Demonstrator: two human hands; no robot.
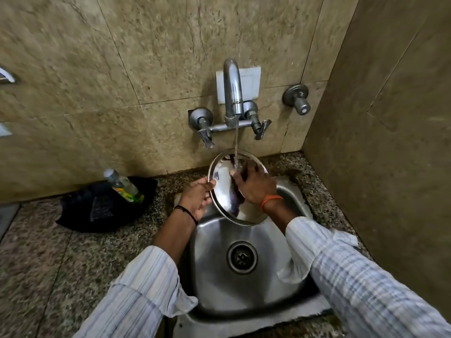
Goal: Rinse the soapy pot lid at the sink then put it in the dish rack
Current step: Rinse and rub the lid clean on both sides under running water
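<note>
A round steel pot lid (225, 191) is tilted over the back of the steel sink (214, 276), under a thin stream of water from the wall tap (233, 91). My left hand (196, 196) grips the lid's left rim. My right hand (255, 184) lies flat on the lid's inner face, fingers spread where the water lands. No dish rack is in view.
A black tray (80, 215) on the speckled granite counter left of the sink holds a tilted clear bottle (124, 186) with a green label. Two tap handles flank the spout, and another valve (297, 98) sticks out at the right. A tiled side wall stands close on the right.
</note>
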